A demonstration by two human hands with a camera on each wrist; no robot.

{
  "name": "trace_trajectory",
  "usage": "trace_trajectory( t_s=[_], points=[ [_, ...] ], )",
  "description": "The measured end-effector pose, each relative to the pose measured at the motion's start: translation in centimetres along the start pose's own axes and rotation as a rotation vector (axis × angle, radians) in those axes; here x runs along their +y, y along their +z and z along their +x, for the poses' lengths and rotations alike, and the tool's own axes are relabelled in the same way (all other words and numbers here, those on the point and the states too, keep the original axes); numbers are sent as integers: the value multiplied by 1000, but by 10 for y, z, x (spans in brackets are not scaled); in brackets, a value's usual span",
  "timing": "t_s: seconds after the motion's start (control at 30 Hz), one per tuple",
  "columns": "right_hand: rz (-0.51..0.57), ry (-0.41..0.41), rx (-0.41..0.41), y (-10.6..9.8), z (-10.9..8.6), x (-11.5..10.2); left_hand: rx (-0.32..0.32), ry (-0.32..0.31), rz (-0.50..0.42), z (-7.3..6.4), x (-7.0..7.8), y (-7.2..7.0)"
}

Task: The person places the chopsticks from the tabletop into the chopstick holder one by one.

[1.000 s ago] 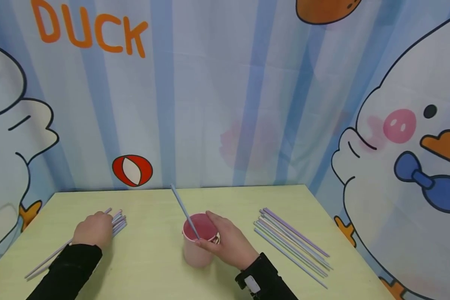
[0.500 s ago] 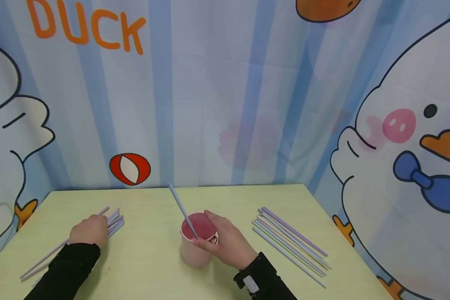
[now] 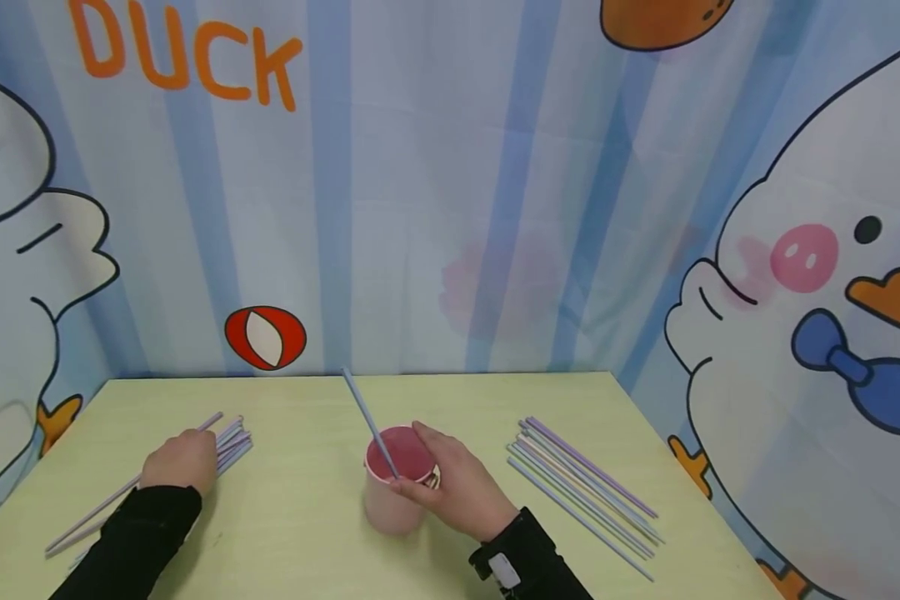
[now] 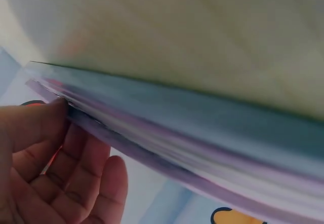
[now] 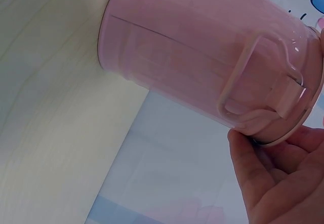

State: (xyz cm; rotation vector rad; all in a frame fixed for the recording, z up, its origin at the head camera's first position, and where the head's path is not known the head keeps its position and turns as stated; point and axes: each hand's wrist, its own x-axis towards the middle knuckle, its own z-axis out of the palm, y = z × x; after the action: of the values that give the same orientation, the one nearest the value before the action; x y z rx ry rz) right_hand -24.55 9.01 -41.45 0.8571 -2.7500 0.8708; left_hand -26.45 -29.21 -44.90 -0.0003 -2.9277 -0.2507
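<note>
My left hand (image 3: 180,462) pinches a purple straw (image 4: 152,165) between thumb and fingertips, at the edge of a loose bundle of pastel straws (image 3: 236,442) on the left of the table. The palm and sleeve hide part of the bundle in the head view. At the middle of the table stands a small pink bucket (image 3: 392,507), upright. One blue straw (image 3: 360,404) leans out of it toward the back left. My right hand (image 3: 461,483) grips the bucket's rim from the right, near the wire handle's mount (image 5: 287,98).
To the right, several more pastel straws (image 3: 585,483) lie side by side on the pale yellow table (image 3: 300,533). A printed duck curtain (image 3: 420,208) hangs behind the table's back edge.
</note>
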Motion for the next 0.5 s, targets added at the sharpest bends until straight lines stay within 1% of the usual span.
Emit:
trace_trajectory(
  t_s=[0.13, 0.23, 0.3, 0.37, 0.5],
  points=[
    [6, 1, 2, 0, -1, 1, -1, -8, -34, 1, -2, -3],
    [10, 2, 0, 0, -1, 1, 42, -10, -39, 2, -2, -5],
    [11, 1, 2, 0, 0, 2, 82, -3, -48, 3, -1, -11],
    [12, -1, 5, 0, 0, 2, 133, -2, -67, 5, 3, -19],
    [14, -4, 5, 0, 0, 2, 233, -17, -148, 8, 18, -45]
  ],
)
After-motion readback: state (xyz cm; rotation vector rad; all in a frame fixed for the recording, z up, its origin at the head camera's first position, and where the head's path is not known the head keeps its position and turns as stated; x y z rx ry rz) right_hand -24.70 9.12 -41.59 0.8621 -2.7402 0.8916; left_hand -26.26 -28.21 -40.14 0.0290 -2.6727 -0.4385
